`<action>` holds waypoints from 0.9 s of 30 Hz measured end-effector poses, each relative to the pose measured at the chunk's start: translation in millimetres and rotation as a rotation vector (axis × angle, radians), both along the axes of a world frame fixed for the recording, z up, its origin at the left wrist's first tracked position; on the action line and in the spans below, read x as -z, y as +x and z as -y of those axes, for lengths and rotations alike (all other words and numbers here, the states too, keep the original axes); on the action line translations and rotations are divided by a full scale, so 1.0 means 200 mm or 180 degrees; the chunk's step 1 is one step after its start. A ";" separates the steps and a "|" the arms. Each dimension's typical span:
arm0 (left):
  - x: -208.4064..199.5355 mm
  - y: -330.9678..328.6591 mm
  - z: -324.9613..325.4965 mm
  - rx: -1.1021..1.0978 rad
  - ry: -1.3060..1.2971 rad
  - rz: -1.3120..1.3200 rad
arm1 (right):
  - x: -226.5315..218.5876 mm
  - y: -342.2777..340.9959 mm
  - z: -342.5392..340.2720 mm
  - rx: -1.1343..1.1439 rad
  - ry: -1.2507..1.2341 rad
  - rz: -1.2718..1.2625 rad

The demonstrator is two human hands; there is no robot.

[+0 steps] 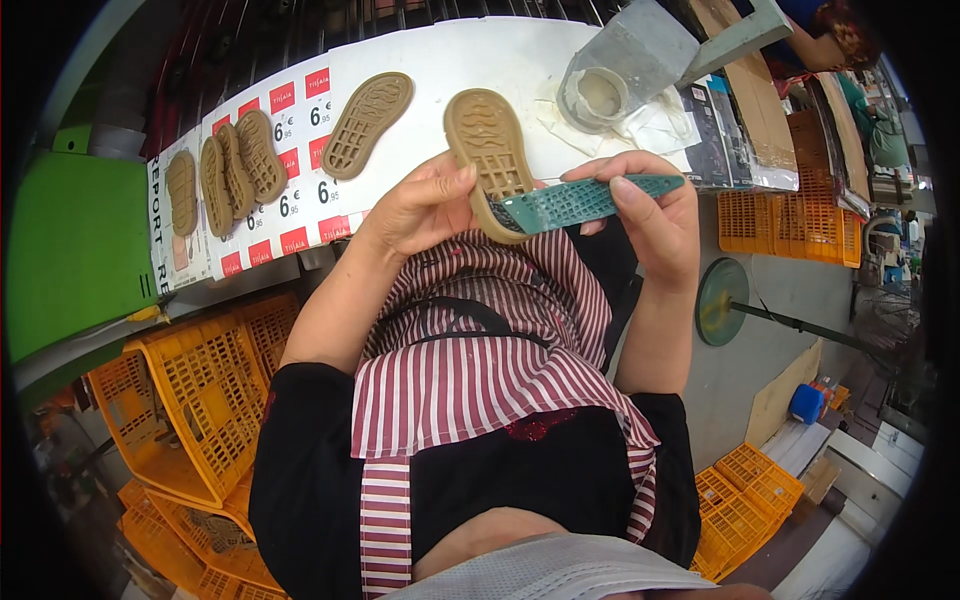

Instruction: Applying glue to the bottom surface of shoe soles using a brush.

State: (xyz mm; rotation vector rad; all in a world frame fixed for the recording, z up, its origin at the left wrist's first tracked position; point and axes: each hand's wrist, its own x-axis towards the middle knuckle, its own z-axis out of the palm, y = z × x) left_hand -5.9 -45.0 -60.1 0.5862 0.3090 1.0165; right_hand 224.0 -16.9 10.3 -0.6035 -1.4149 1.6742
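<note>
My left hand (418, 208) is closed on the edge of a tan shoe sole (488, 130), its moulded, gridded side facing up. The sole is held above my lap at the table's near edge. Between the thumb and fingers of my right hand (655, 215) is a long green strip (572, 203) with a raised grid pattern. Its far end lies over the lower end of the sole, where a dark patch shows. Another tan sole (368, 122) rests on the white table, and several more soles (258, 155) lie in a row to its left.
A clear container (625, 70) with a whitish substance stands at the table's back right, beside crumpled white paper (650, 125). Orange crates (205, 400) are stacked at left, with more crates (745, 500) at lower right. Another person's arm (815, 48) shows at upper right.
</note>
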 end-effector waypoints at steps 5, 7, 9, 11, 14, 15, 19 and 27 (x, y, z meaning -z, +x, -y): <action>0.03 -0.01 0.02 0.0090 -0.0311 0.0398 | -0.02 -0.04 -0.01 -0.0151 -0.0015 0.0112; 0.03 -0.01 0.02 0.0168 -0.0360 0.0534 | -0.02 -0.04 -0.03 -0.0367 0.0034 0.0202; 0.02 0.00 0.02 0.0420 -0.0290 0.0703 | -0.04 -0.05 -0.07 -0.0567 0.0063 0.0276; 0.02 0.01 0.02 0.0550 -0.0334 0.0627 | -0.05 -0.06 -0.10 -0.0763 0.0089 0.0344; 0.03 0.02 0.01 0.0895 -0.0224 0.0569 | -0.07 -0.09 -0.14 -0.1159 0.0306 0.0506; 0.03 0.02 0.00 0.1095 -0.0065 0.0581 | -0.09 -0.09 -0.15 -0.1156 0.0301 0.0508; 0.01 0.01 0.02 0.1049 -0.0121 0.0154 | -0.15 -0.10 -0.16 -0.1349 0.0388 0.0946; 0.02 -0.02 0.02 0.0584 0.0304 0.0223 | -0.11 0.04 -0.19 -0.0066 0.0686 0.0939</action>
